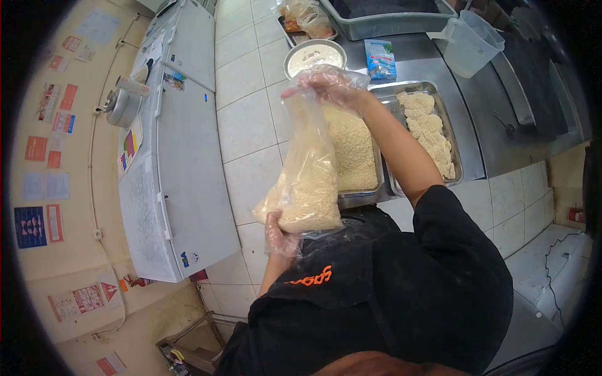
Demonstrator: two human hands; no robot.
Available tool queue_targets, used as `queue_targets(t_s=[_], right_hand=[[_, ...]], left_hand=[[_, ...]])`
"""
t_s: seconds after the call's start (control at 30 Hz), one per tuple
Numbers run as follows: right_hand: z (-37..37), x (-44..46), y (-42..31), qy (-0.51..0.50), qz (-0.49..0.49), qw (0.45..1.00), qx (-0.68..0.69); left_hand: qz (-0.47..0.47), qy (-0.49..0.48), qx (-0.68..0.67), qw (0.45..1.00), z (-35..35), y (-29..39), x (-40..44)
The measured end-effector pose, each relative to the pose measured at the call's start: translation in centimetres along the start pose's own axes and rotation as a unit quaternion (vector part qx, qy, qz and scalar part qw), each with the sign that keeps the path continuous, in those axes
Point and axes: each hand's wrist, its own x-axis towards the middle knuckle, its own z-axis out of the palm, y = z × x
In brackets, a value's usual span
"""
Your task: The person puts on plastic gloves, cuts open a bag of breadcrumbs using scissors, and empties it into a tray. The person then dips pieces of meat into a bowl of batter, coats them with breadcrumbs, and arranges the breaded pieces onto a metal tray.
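Note:
A clear plastic bag of pale crumbs [307, 182] hangs between my hands, in thin clear gloves. My right hand [329, 86] grips its gathered top, near the bowl of white batter [315, 56]. My left hand [279, 237] holds the bag's bottom corner, fingers pressed against it. Behind the bag is a metal tray of crumbs [354, 150], partly hidden by the bag and my right arm. Right of it, another metal tray [456, 153] holds several coated pieces [428, 133].
A blue packet [380, 59] lies beyond the trays, with a plastic jug [473, 44] to its right. A grey tub [389, 25] and a dark tray with bagged food [307, 19] stand at the back. White chest freezers [188, 150] line the left side.

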Motion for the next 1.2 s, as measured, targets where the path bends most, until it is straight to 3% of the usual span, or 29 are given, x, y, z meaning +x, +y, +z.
queue_targets(t_s=[0.13,0.2,0.4,0.5,0.6,0.7,1.0,1.07,1.17,1.2], right_hand=[[2.6,-0.8,-2.9,-0.022,-0.006,1.0,-0.022],[4.1,-1.5,-4.9,-0.056,-0.015,0.994,-0.096],[5.9,-3.0,-7.0,-0.068,-0.054,0.995,-0.042],[5.9,-3.2,-8.2,-0.099,-0.096,0.986,-0.09],[6.8,-4.2,-9.2,-0.024,-0.095,0.987,-0.124],[7.0,-4.3,-10.4,-0.101,-0.109,0.98,-0.13],[7.9,-4.8,-13.8,-0.111,-0.129,0.969,-0.177],[8.1,-5.8,-14.2,-0.068,-0.125,0.974,-0.174],[7.7,-6.0,-14.6,-0.002,-0.097,0.967,-0.238],[7.6,-5.8,-14.7,-0.02,-0.144,0.962,-0.231]], left_hand=[[-0.013,-0.022,0.038,0.999,-1.9,-1.3,1.7],[-0.03,-0.016,0.046,0.998,-2.5,-1.6,2.7],[-0.08,-0.055,0.081,0.992,-3.5,-2.0,4.4],[-0.12,-0.066,0.105,0.985,-3.9,-2.2,5.3],[-0.15,-0.08,0.114,0.979,-3.8,-2.3,6.0],[-0.15,-0.081,0.123,0.978,-2.4,-2.3,5.6],[-0.194,-0.138,0.095,0.966,-1.5,-2.4,7.2],[-0.204,-0.157,0.076,0.963,-2.1,-2.3,7.8],[-0.215,-0.165,0.136,0.953,-1.4,-1.0,7.1],[-0.194,-0.146,0.256,0.936,-0.4,-0.3,6.3]])
